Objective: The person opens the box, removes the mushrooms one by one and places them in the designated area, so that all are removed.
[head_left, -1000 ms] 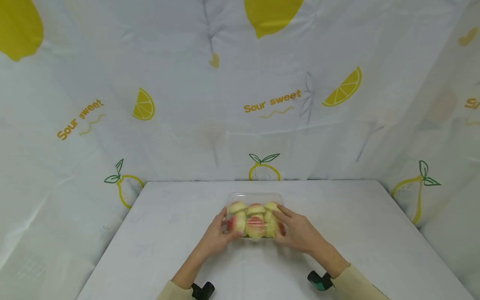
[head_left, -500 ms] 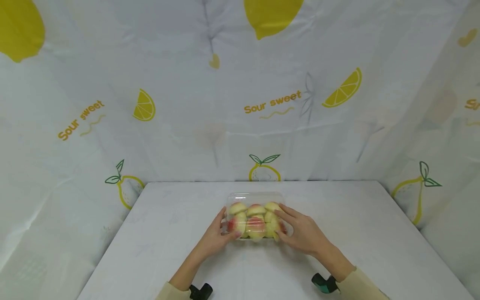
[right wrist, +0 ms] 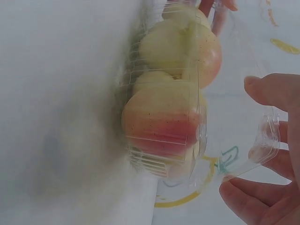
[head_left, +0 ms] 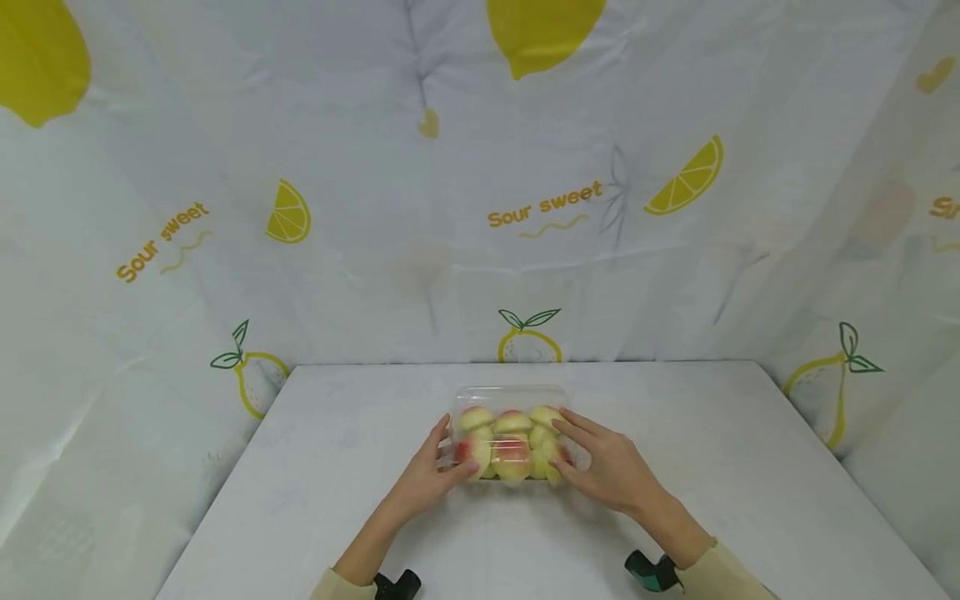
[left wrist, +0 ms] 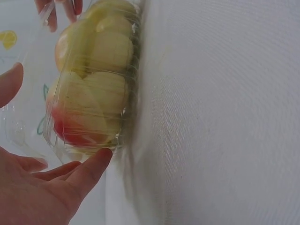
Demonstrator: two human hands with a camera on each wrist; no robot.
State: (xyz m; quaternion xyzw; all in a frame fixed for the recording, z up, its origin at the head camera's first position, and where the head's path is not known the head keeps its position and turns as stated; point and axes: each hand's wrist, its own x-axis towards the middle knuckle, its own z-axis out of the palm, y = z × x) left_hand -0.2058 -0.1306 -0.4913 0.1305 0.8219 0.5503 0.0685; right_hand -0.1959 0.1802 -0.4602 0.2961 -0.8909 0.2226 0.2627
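Observation:
A clear plastic fruit box [head_left: 513, 442] stands on the table, filled with several yellow fruits [left wrist: 84, 108] blushed with red that look like peaches. Its transparent lid [right wrist: 243, 131] is raised over the fruit, apart from the base. My left hand [head_left: 423, 482] holds the box's left end, a fingertip [left wrist: 105, 154] touching the base's corner and the thumb on the near side of the lid. At the right end, my right hand [head_left: 611, 473] has its thumb before the lid's corner and fingers [right wrist: 248, 199] behind it. Glare hides the lid's exact edges.
The white table [head_left: 712, 450] extends around the box on both sides. Behind it hangs a white curtain [head_left: 360, 275] printed with lemons. Dark wrist devices [head_left: 651, 571] sit below both hands, by the beige sleeves.
My right hand has shifted slightly right and outward along the box's end. My left hand has moved a little left. The box and fruits stay nearly in place.

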